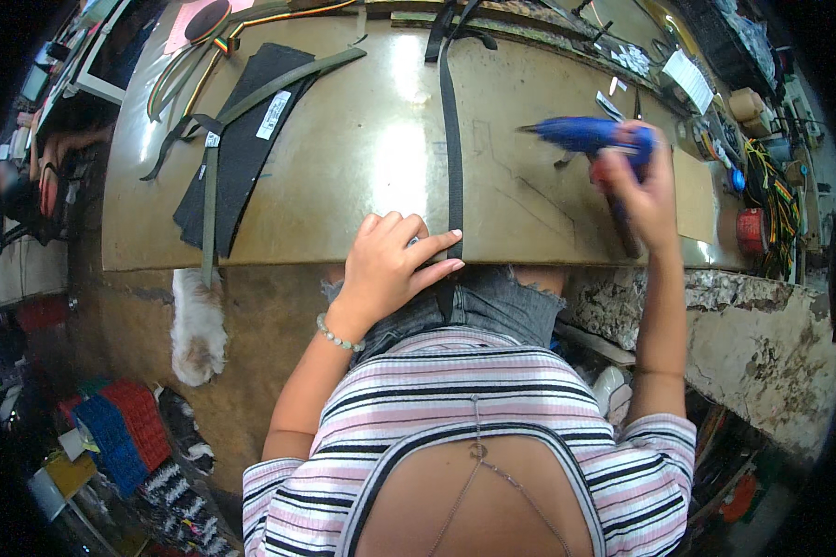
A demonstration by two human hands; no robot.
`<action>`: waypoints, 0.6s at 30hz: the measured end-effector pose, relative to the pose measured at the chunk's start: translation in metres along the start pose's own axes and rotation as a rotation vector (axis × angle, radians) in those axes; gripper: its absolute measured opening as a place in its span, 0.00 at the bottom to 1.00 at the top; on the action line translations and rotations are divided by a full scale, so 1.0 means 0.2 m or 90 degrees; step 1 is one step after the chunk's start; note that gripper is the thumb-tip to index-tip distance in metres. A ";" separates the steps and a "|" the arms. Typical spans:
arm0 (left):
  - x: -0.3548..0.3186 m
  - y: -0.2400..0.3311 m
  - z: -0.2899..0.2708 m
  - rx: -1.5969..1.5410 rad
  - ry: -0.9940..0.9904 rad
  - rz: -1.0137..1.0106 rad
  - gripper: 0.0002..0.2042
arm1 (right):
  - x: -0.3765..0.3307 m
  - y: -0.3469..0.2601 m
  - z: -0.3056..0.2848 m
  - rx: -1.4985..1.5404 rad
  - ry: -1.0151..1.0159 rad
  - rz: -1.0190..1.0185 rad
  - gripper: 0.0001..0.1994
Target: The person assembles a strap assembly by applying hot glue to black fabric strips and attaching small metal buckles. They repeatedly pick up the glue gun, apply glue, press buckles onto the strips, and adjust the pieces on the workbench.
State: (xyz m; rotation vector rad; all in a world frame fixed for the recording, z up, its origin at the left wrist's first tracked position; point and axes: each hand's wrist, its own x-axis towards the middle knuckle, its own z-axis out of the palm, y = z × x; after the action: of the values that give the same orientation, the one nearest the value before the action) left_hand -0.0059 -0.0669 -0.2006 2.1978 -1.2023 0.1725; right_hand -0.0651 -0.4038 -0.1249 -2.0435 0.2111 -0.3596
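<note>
A long black webbing strap (pixel 451 130) runs straight across the brown worktable (pixel 362 148) from the far edge to the near edge. My left hand (pixel 395 260) presses the strap's near end down at the table's front edge, fingers pointing right. My right hand (pixel 643 190) is raised over the table's right part, gripping a blue hot glue gun (pixel 590 136) whose nozzle points left toward the strap, a short gap away from it.
Black fabric pieces (pixel 241 148) and olive straps (pixel 279 88) lie on the table's left. Striped ribbons (pixel 190 65) curl at the far left. Tape rolls, thread spools and tools (pixel 757 176) crowd the right side. A cat (pixel 198 330) stands below the front edge. Another person's arm (pixel 60 148) shows far left.
</note>
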 end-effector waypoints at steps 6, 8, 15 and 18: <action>0.01 0.00 -0.01 0.018 0.005 0.002 0.16 | 0.19 -0.01 0.25 -0.169 -0.167 -0.109 0.23; 0.01 0.01 0.00 0.009 0.004 -0.005 0.16 | 0.22 0.00 0.26 -0.182 -0.172 -0.137 0.24; 0.00 0.00 0.01 -0.001 0.022 -0.003 0.17 | 0.24 0.04 0.28 -0.208 -0.196 -0.138 0.24; 0.00 0.00 0.01 -0.001 0.026 -0.005 0.17 | 0.27 0.05 0.28 -0.222 -0.204 -0.136 0.23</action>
State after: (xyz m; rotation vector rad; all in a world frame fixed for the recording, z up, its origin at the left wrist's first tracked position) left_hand -0.0059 -0.0688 -0.2022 2.1876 -1.1706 0.2124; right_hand 0.0046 -0.3777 -0.1503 -2.4413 -0.1542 -0.1247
